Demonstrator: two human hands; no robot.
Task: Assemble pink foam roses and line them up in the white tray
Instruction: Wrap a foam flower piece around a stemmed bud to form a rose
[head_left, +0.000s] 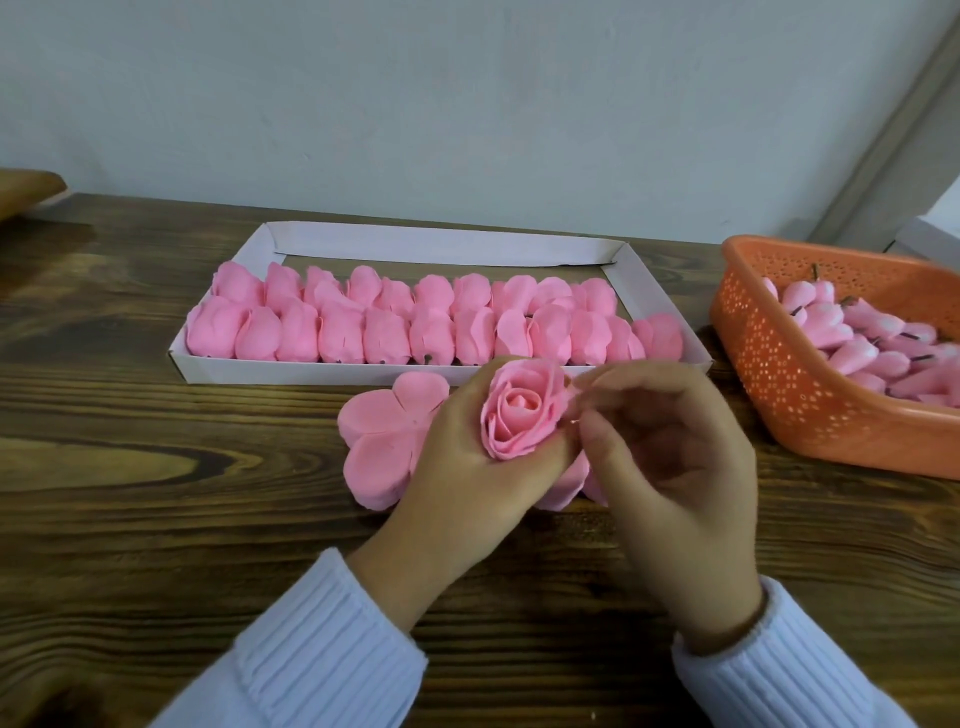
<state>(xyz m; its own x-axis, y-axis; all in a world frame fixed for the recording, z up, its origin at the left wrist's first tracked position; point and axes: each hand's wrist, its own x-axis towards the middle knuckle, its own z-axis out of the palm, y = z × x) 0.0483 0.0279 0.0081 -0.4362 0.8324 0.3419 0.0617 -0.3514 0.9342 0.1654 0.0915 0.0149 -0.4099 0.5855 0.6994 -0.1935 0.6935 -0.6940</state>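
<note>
Fingers (545, 460) of the left hand (457, 467) are curled around the base of the pink foam rose (522, 410) and cup it bloom-up above the bench (156, 467). Fingertips (597, 382) of the right hand (670, 457) pinch the outer petal at the rose's right edge. The white tray (311, 371) lies directly beyond the rose, with its long axis running left to right. It holds two rows of roses laid on their sides, and bare floor shows only along its far wall. The left hand supports the rose, so it is probably the placing hand. The rose is layered, spiral-centred and soft-edged.
</note>
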